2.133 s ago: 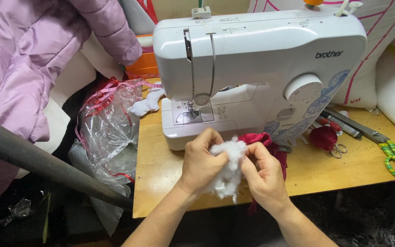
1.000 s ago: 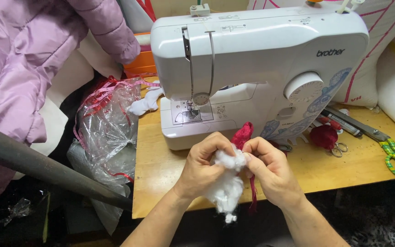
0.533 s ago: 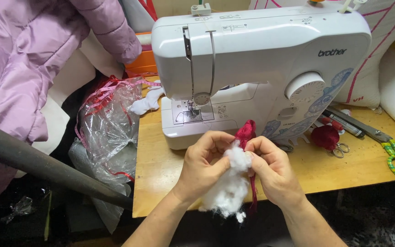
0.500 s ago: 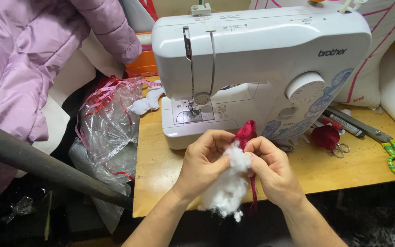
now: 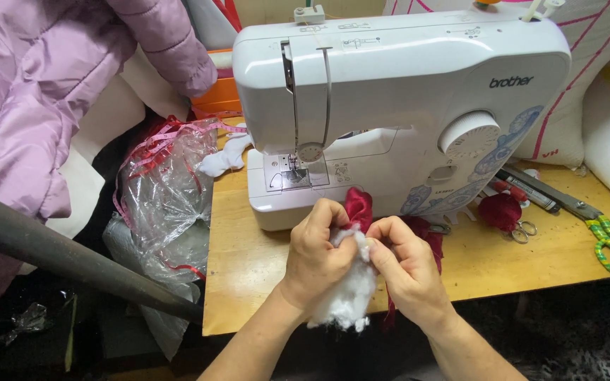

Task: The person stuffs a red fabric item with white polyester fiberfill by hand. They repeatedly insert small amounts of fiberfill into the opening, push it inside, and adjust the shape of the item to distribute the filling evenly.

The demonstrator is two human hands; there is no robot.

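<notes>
My left hand (image 5: 315,257) and my right hand (image 5: 407,271) are closed together in front of a white sewing machine (image 5: 397,106). Between them they hold a dark red fabric piece (image 5: 359,206) and a wad of white stuffing (image 5: 347,296). The red piece sticks up above my fingers. The stuffing hangs below my palms, over the front edge of the wooden table (image 5: 248,268). My right fingertips press into the stuffing where it meets the fabric. More red fabric (image 5: 428,236) shows behind my right hand.
A crumpled clear plastic bag with red ribbon (image 5: 167,197) lies left of the table. A pink padded jacket (image 5: 44,92) hangs at upper left. Green-handled scissors (image 5: 601,229), small snips (image 5: 520,229) and a red fabric ball (image 5: 499,210) lie at right. A dark bar (image 5: 65,257) crosses lower left.
My hands have kept working at the same spot. The red piece now stands higher above my fingers, and less loose stuffing shows between my hands than two seconds ago.
</notes>
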